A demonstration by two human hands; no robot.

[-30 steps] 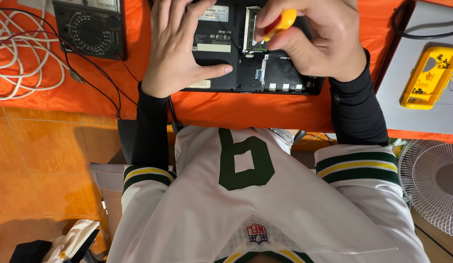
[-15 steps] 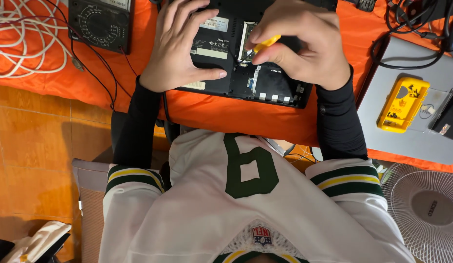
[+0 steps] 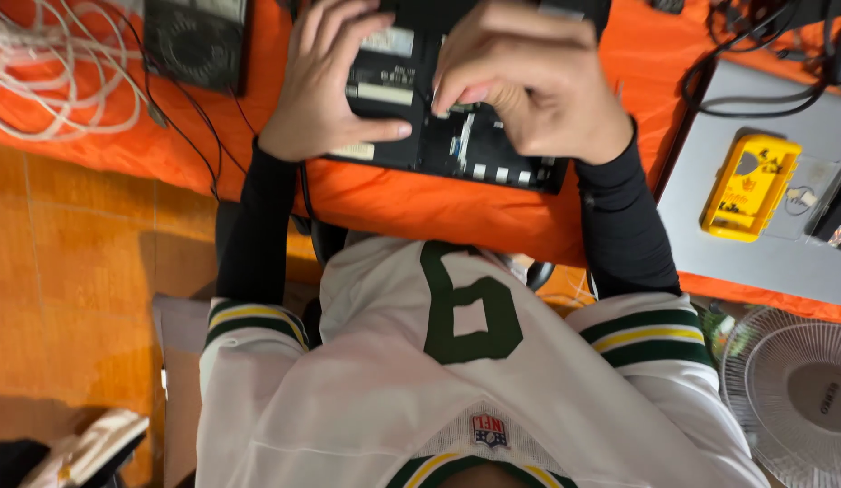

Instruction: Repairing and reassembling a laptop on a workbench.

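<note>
From the head camera, looking down, the opened black laptop [image 3: 456, 136] lies underside up on the orange cloth [image 3: 420, 203], at the table edge near the person's chest. The left hand [image 3: 325, 86] lies flat and open on it, thumb stretched to the side. The right hand [image 3: 529, 86] is curled above the inner parts; whether its fingers pinch something, I cannot tell. A yellow case [image 3: 750, 185] rests on a grey laptop [image 3: 764, 253] at the right, well apart.

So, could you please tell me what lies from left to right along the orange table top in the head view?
White cable coil → black meter → left hand → right hand → yellow case.
</note>
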